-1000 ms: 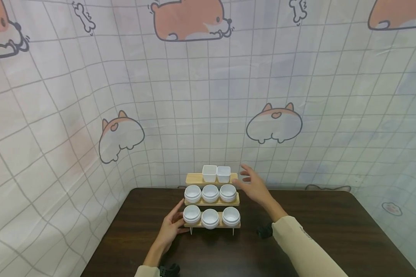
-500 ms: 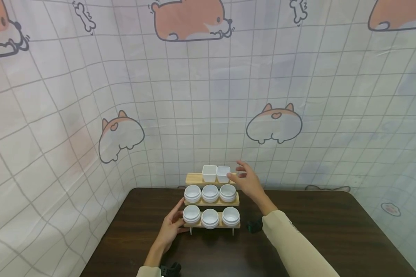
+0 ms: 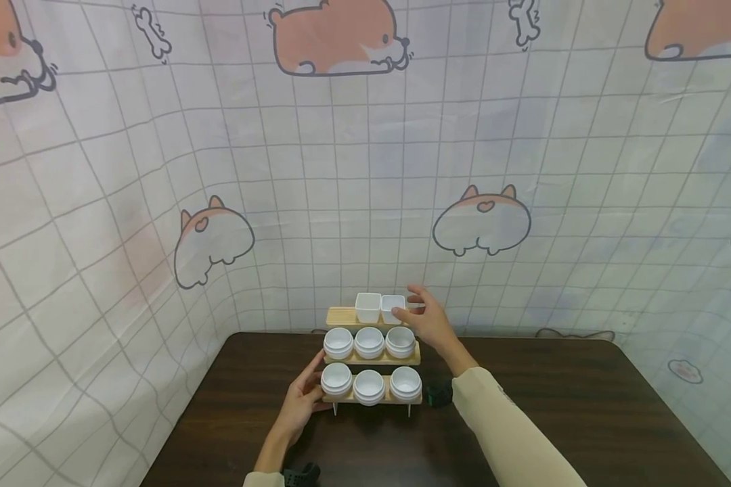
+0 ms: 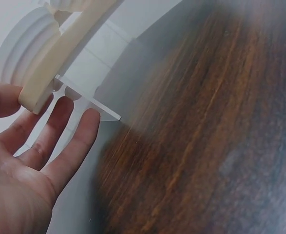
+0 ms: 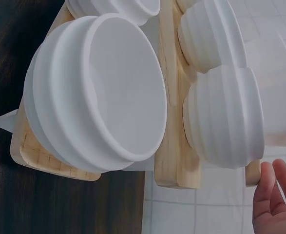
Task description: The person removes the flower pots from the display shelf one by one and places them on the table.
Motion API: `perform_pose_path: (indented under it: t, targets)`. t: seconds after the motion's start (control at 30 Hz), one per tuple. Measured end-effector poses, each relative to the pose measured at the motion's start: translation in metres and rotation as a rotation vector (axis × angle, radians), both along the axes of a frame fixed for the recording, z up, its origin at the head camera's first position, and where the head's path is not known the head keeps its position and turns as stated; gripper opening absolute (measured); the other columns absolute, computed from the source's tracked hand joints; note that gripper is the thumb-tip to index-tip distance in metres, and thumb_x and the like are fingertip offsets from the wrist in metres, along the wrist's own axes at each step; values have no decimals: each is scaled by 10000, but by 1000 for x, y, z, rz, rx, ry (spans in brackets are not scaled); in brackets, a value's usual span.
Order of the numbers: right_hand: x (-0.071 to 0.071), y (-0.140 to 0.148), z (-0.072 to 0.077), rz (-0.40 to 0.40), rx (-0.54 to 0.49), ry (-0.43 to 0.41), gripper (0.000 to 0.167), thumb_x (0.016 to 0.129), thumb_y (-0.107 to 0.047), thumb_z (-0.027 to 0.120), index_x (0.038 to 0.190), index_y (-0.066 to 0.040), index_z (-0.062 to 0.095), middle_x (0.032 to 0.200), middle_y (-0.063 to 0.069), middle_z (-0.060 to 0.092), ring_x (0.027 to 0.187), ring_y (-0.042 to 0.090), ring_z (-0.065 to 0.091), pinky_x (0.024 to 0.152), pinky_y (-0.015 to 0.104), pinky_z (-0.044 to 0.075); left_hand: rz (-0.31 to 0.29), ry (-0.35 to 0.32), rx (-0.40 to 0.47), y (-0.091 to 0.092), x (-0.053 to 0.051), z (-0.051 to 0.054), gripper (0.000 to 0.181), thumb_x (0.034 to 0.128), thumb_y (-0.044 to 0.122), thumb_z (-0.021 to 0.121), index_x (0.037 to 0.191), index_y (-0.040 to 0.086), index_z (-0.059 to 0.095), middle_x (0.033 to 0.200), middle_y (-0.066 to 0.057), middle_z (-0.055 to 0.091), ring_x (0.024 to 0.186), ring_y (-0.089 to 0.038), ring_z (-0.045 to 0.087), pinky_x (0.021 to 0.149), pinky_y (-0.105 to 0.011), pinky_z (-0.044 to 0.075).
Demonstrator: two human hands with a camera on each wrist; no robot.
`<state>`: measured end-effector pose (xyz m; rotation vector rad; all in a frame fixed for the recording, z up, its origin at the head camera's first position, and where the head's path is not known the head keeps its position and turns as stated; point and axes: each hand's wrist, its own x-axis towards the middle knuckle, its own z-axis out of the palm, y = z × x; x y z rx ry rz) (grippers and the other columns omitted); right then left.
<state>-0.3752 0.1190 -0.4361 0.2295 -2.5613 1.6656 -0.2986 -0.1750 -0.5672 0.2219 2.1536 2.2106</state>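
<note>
A tiered rack with wooden shelves (image 3: 341,316) stands on the dark table, bearing white bowls. On its two lower shelves sit ridged round bowls (image 3: 369,343); the top shelf carries two square bowls (image 3: 368,308). My left hand (image 3: 296,404) grips the left end of the lowest shelf. In the left wrist view, the thumb (image 4: 4,100) meets the board's end and the other fingers reach beneath. At the top shelf's right end is my right hand (image 3: 428,321), its thumb in front of the right square bowl (image 3: 392,306), fingers extended beside it; contact is unclear.
The dark wooden table (image 3: 554,399) extends on both sides of the rack. A white cloth wall (image 3: 365,169) with grid lines and cartoon dogs hangs directly behind it. Clear legs (image 4: 96,102) support the rack's front. A dark cable (image 3: 575,334) lies along the table's back edge.
My right hand has moved left, from beside the top shelf's end to the right square bowl. My left hand and the rack have stayed in place.
</note>
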Motion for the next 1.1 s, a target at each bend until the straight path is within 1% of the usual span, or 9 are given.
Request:
perform_pose_path:
  t: [0.23,0.53,0.83,1.1]
  targets:
    - [-4,-1,0,16,52,-20,705,954,-356,721,1561,-177,410,1506,189,513,1337,375,539,1065,553,488,-6,5,-7,-1,-1,0,680,1008,9,555,1597,291,365,1293,-147,604,1061,-188,652,872,-476,602]
    - [-2,0,-2,33,55,-21,682,958,-346,717,1551,-155,439,1490,208,528,1318,374,547,1072,560,479,-2,-10,-5,0,1,0,705,1000,-12,542,1601,302,349,1288,-146,570,1048,-184,655,864,-452,603]
    - [-2,-1,-7,33,32,-10,606,955,-327,724,1501,-185,504,1460,178,571,1292,351,572,1051,553,495,-1,-21,13,1,1,-2,708,1000,-7,555,1597,316,354,1273,-120,593,1022,-194,673,845,-436,601]
    - [-3,0,-8,30,24,8,606,949,-309,734,1490,-148,512,1441,177,576,1274,344,575,1026,535,512,4,-11,13,1,2,-2,704,1000,-8,550,1599,307,355,1282,-130,597,1027,-190,666,846,-448,600]
